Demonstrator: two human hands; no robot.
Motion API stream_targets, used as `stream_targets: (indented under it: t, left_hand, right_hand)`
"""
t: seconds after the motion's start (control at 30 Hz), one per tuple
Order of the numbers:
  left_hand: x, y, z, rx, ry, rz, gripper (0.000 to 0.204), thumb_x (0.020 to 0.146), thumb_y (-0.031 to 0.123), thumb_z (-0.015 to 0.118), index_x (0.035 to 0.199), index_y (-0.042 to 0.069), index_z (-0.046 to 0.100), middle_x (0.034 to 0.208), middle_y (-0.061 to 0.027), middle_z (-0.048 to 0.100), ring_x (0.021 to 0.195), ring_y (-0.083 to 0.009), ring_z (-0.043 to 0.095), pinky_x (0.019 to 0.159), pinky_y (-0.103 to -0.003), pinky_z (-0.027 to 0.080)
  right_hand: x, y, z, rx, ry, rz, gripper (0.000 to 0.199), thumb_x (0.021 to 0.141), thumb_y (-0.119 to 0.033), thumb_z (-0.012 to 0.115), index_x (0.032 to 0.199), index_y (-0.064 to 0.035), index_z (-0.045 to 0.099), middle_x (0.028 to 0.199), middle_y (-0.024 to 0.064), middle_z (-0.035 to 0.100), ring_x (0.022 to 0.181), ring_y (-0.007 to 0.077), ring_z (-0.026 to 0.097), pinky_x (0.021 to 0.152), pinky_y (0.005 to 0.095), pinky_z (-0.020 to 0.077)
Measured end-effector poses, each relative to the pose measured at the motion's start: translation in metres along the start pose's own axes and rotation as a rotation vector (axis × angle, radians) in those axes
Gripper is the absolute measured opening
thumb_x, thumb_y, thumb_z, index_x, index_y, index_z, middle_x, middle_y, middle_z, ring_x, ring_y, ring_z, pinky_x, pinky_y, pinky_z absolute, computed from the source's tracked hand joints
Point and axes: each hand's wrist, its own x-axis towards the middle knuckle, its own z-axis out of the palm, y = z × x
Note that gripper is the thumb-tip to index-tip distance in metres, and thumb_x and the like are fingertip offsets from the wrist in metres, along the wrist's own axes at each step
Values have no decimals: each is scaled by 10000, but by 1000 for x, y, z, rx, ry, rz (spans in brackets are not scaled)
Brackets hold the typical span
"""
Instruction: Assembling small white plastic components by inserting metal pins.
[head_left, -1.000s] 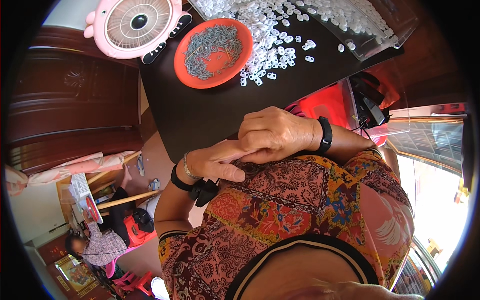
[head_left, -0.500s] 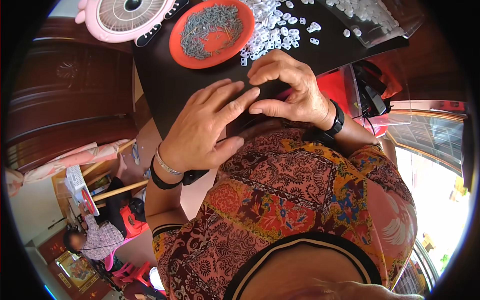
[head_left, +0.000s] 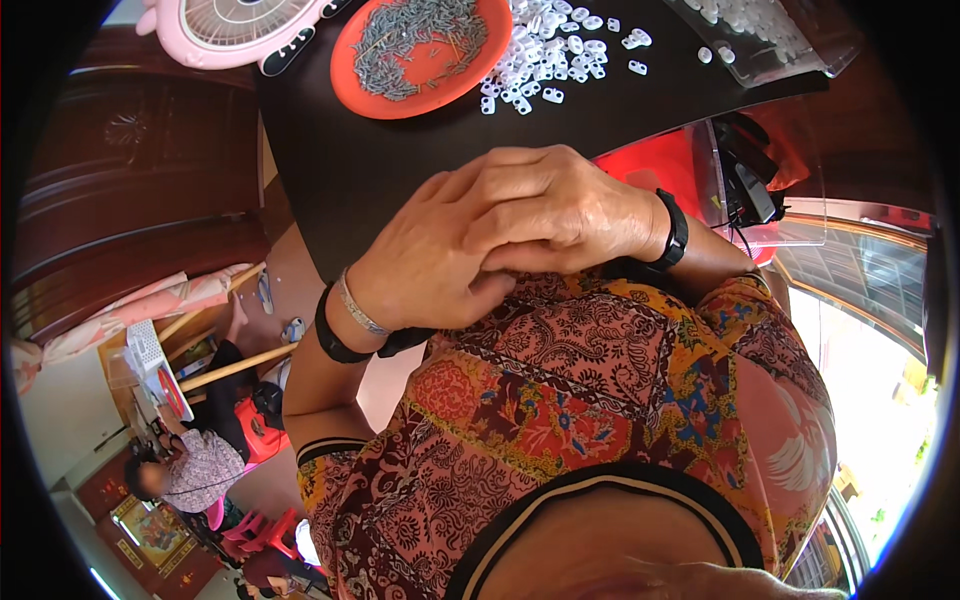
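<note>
A: Hands?
B: Left hand (head_left: 425, 265) and right hand (head_left: 560, 205) rest together at the near edge of the black table (head_left: 380, 165), right laid over left, just above the patterned shirt (head_left: 600, 400). Fingers curled and overlapping; cannot tell whether either grips anything, nothing visible between them.

A: Wrists?
B: Silver bracelet (head_left: 355, 305) and black band (head_left: 335, 335) on the left; black band (head_left: 675, 230) on the right.

A: Containers?
B: Orange plate (head_left: 420, 50), far side of the table, holds a heap of small grey metal pieces (head_left: 415, 35). Just right of it, touching its rim, a loose pile of small white plastic parts (head_left: 545, 65) lies on the tabletop. Far right, a clear tray (head_left: 790, 45) holds more white parts. All well apart from the hands.

A: Else?
B: Pink fan (head_left: 235, 25) at far left; another person (head_left: 195, 465) seated on the floor, lower left.
</note>
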Motion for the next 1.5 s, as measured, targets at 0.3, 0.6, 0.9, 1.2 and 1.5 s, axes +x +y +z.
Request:
stream_targets:
  t: [0.3, 0.6, 0.9, 1.2, 1.5]
  left_hand:
    - [6, 9, -10, -100, -191, -6, 625, 670, 216, 677, 1241, 55, 481, 1191, -197, 495, 1180, -397, 440, 986, -470, 361]
    - [3, -5, -3, -208, -124, 78, 601, 683, 267, 681, 1211, 40, 503, 1205, -204, 477, 1129, -403, 462, 975, -482, 372]
    - [-2, -8, -5, -251, -148, 113, 550, 722, 275, 658, 1160, -22, 512, 1203, -233, 488, 1145, -404, 462, 993, -470, 375]
    - [-7, -57, -12, -219, 159, -131, 502, 870, 249, 571, 1309, 22, 485, 1313, -200, 467, 1249, -331, 421, 1049, -384, 330]
    - [-1, -70, -11, -357, 184, -202, 460, 895, 208, 533, 1303, 0, 497, 1335, -180, 472, 1281, -291, 414, 1067, -364, 303]
  right_hand:
    - [-14, 5, -6, 174, -22, 112, 332, 671, -151, 796, 680, -96, 469, 683, 29, 518, 632, 251, 563, 499, 346, 423]
    - [-2, 5, -4, 77, -93, -64, 202, 686, -99, 740, 780, -95, 562, 795, 52, 541, 708, 268, 574, 536, 377, 466]
    - [-5, 1, -12, 30, -106, 75, 257, 696, -149, 795, 681, -107, 542, 620, 30, 515, 554, 245, 558, 455, 354, 415]
    - [-11, 8, -68, -476, 123, 433, 117, 752, -86, 744, 750, -39, 636, 654, 52, 581, 584, 175, 584, 541, 292, 459]
    - [-18, 36, -95, -757, -26, 540, 138, 794, -129, 669, 907, -50, 660, 805, 89, 586, 706, 244, 611, 620, 329, 483]
